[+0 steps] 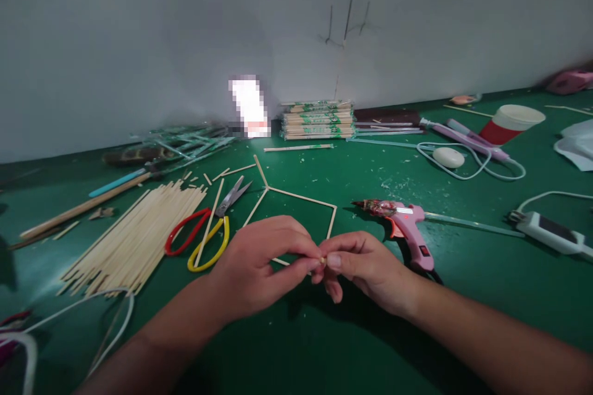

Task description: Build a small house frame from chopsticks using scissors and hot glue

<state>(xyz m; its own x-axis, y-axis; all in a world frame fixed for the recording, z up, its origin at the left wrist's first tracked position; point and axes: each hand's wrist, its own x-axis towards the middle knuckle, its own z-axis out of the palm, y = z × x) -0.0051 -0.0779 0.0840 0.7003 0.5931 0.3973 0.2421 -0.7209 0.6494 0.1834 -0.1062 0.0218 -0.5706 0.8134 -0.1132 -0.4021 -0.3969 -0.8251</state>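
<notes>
Thin wooden sticks joined at their ends make an angular stick frame point(301, 197) above the green table, partly hidden by my hands. My left hand point(273, 256) is closed, thumb and fingertips pinching the frame's near right corner. Against it, my right hand point(365, 262) pinches the same corner between thumb and forefinger, its other fingers curled below. A small pale bit shows between the fingertips; I cannot make out its exact shape. Right of my hands lies a pink glue gun point(410, 228) with a clear glue stick in its back. Scissors point(215, 225) with red and yellow handles lie left.
A pile of loose wooden sticks point(134, 234) lies at left, with cut bits near it. Wrapped chopstick bundles point(319, 122) stand by the wall beside a bright blurred screen point(250, 106). At right are a red-and-white cup point(512, 123), a white adapter point(549, 231) and cables.
</notes>
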